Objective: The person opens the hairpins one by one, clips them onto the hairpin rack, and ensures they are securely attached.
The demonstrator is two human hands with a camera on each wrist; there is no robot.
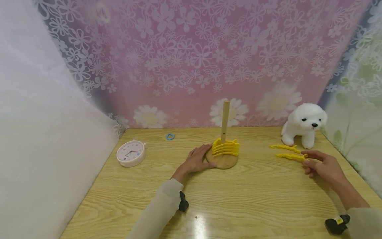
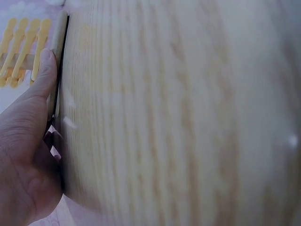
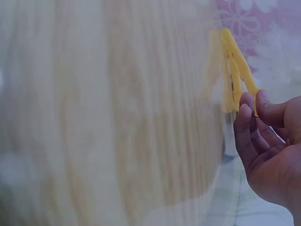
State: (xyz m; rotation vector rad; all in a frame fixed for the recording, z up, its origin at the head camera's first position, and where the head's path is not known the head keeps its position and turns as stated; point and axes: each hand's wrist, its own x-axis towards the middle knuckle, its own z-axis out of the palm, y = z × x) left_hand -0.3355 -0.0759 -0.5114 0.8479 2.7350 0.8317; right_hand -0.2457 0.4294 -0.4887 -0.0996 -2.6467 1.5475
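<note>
A wooden stand (image 1: pixel 224 162) with a round base and upright post is near the middle of the table. Several yellow clips (image 1: pixel 228 149) are stacked low around the post. My left hand (image 1: pixel 195 160) holds the left edge of the base, with the thumb toward the front; in the left wrist view the thumb (image 2: pixel 44 75) lies along the base. On the right, my right hand (image 1: pixel 326 167) pinches the end of one yellow clip (image 1: pixel 289 156) between thumb and fingers. The same clip (image 3: pixel 242 61) appears in the right wrist view. Another yellow clip (image 1: pixel 285 147) lies just behind it.
A white plush dog (image 1: pixel 304 122) stands at the back right, beyond the right hand. At left sits a pink alarm clock (image 1: pixel 131 153), and a small blue ring (image 1: pixel 170 136) lies near the back edge. Patterned cloth (image 1: pixel 191 66) surrounds the wooden table (image 1: pixel 238 205).
</note>
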